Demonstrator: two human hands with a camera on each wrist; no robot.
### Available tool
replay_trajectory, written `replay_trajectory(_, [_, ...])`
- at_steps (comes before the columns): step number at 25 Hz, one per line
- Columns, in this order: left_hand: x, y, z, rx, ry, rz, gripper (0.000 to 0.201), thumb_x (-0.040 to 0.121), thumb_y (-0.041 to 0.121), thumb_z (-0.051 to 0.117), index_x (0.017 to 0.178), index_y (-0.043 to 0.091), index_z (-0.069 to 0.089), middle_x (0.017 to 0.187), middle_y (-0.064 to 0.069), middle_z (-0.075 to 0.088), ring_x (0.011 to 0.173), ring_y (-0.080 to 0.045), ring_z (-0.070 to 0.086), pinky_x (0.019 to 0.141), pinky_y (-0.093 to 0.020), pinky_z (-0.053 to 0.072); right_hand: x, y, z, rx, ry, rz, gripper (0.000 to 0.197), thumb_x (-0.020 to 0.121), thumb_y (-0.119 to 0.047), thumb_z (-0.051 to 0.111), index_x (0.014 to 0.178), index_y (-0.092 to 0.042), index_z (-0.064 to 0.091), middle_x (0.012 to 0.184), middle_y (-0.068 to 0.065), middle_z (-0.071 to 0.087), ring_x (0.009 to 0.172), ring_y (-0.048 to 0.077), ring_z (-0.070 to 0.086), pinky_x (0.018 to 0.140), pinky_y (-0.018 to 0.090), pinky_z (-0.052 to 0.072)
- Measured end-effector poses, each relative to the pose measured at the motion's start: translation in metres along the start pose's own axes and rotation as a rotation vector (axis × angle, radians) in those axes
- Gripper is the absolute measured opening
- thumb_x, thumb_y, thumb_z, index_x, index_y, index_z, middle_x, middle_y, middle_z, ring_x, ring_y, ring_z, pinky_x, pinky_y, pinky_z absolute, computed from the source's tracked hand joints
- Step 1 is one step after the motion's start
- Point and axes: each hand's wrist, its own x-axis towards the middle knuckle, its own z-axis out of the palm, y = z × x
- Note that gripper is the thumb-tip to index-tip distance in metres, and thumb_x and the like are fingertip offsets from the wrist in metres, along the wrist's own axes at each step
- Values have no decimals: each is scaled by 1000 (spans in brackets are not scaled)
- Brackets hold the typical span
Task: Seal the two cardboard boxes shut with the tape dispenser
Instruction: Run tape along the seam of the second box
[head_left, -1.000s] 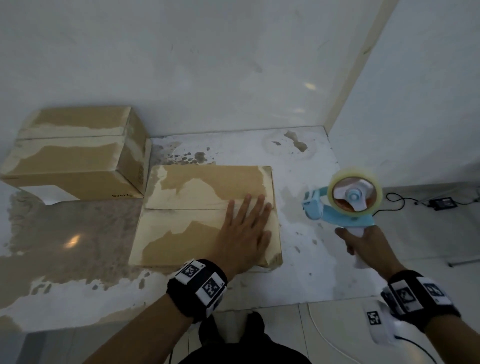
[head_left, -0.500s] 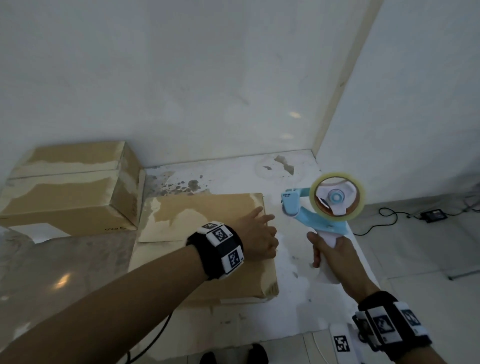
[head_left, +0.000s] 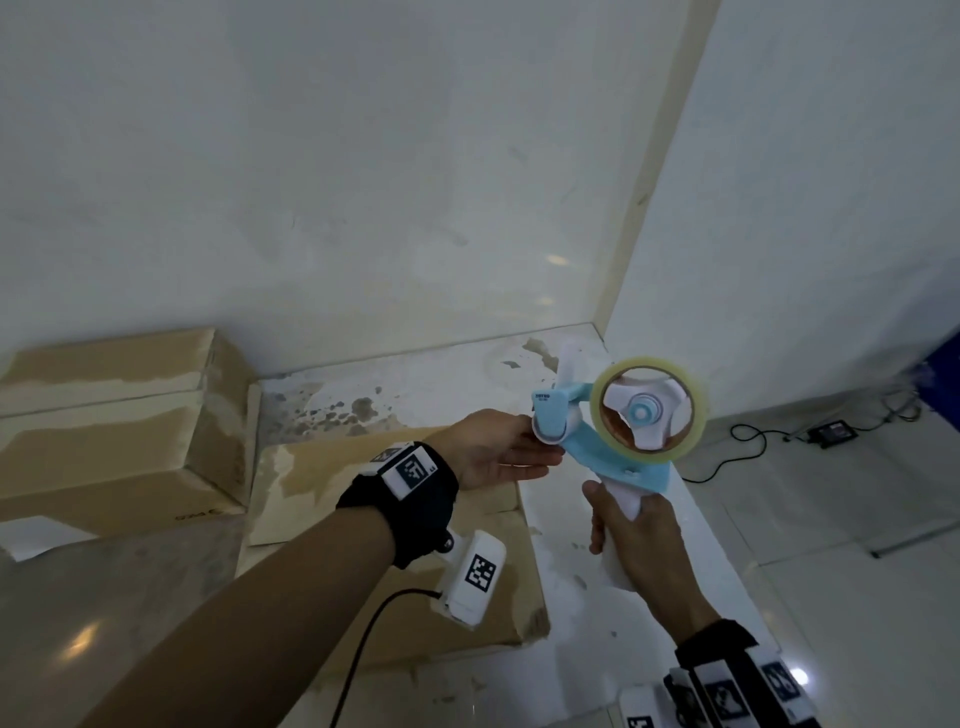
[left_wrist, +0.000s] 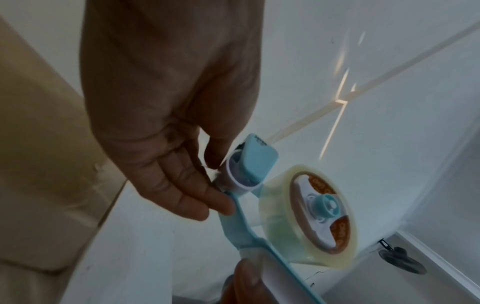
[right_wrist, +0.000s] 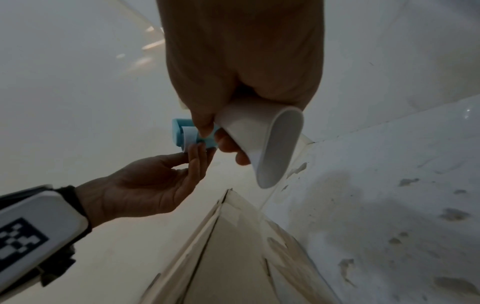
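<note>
The scene is a corner of white walls, with a worn white table (head_left: 431, 384) whose paint is flaked in brown spots. Two cardboard boxes stand on it: the far box (head_left: 119, 421) at the left edge of the head view, and the near box (head_left: 395, 545) in the lower middle, partly hidden behind the left forearm.

One second ago the left hand (head_left: 493, 449) lay flat on the lid of the near box. It has now left the lid and gone to the front of the tape dispenser (head_left: 618, 431), which sits right of centre in the head view, raised above the table. In the left wrist view the fingertips (left_wrist: 218, 207) touch the white roller (left_wrist: 233, 174) and the blue frame beside it; the fingers are only lightly bent, and I cannot tell if they already pinch the tape end. The right hand (head_left: 636, 545) is wrapped firmly around the white handle (right_wrist: 262, 139), as it was before.

In my judgement the person is looking for the loose end of the clear tape roll (head_left: 649, 410) to pull it out. No new tape is visible on the near box, and nothing presses its lid now, so the flaps may lift a little before the first strip goes on.
</note>
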Motion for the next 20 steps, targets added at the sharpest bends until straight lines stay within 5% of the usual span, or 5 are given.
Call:
replay_trajectory(6, [2,4,-14,25,30,-71,33,96,33,53,104,4,67,81,-6,74,71,-14,71,60,-24,60,-3,3,8,-8,12,8,46,96,-26,58,57,-2,59,48,7,62,45,3,56,54,4,43])
replay_trajectory(11, [5,10,-24,106,18,-44,15,94,13,58,101,2,66,80,-7,65,63,-12,63,59,-21,59,-9,3,12,3,9,15,43,94,-27,60,59,-2,59,48,7,61,46,4,57,55,7,45])
replay_trajectory(14, [14,14,-26,274,148,36,18,92,16,60,101,0,65,77,-8,66,52,-9,63,53,-21,57,-14,-1,13,-2,12,-6,46,95,-27,60,58,0,58,49,12,62,46,8,58,53,8,44])
replay_trajectory(18, [30,21,-24,448,190,91,21,91,23,64,85,2,65,70,-7,67,48,-8,64,52,-20,57,-29,-9,16,10,22,38,51,97,-28,56,57,4,59,49,16,62,44,9,58,52,9,44])
replay_trajectory(20, [39,26,-22,501,194,93,23,90,21,65,74,4,63,64,-7,65,50,-10,63,61,-25,60,-36,-11,17,78,20,100,52,98,-31,53,59,4,59,50,15,62,45,13,60,57,18,48])
